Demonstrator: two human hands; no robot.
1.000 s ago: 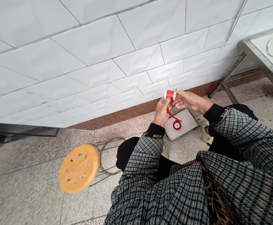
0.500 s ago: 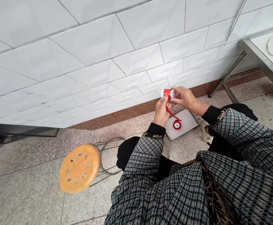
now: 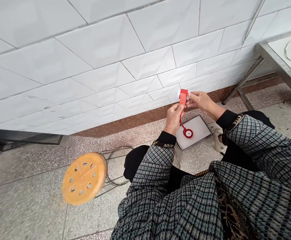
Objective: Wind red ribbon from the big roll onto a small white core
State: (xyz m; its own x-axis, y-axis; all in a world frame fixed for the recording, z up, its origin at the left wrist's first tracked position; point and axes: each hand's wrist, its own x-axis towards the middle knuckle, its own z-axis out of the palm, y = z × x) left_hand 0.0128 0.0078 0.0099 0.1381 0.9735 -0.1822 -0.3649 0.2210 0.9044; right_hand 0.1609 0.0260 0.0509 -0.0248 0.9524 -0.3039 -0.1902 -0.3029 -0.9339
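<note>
My right hand point(image 3: 199, 101) grips a white spool point(image 3: 178, 94) wound with red ribbon, holding it by its right side. A flat length of red ribbon point(image 3: 182, 97) runs down from the spool into my left hand point(image 3: 173, 117), which pinches it between thumb and fingers. Below my left hand the red strip hangs on down to a small round piece point(image 3: 188, 133) with a white centre and a dark red ring. That piece shows over a pale flat board point(image 3: 193, 132) with a dark edge, on the floor between my feet.
To the left stands a round orange stool point(image 3: 84, 178) with holes in its seat and a wire frame. A metal-edged table point(image 3: 280, 66) is at the right. White wall tiles point(image 3: 157, 63) rise in front, and a dark panel point(image 3: 23, 139) juts in at the left.
My left hand has let go of the spool and drawn a flat length of ribbon down from it. The spool has moved slightly up and to the right, in my right hand.
</note>
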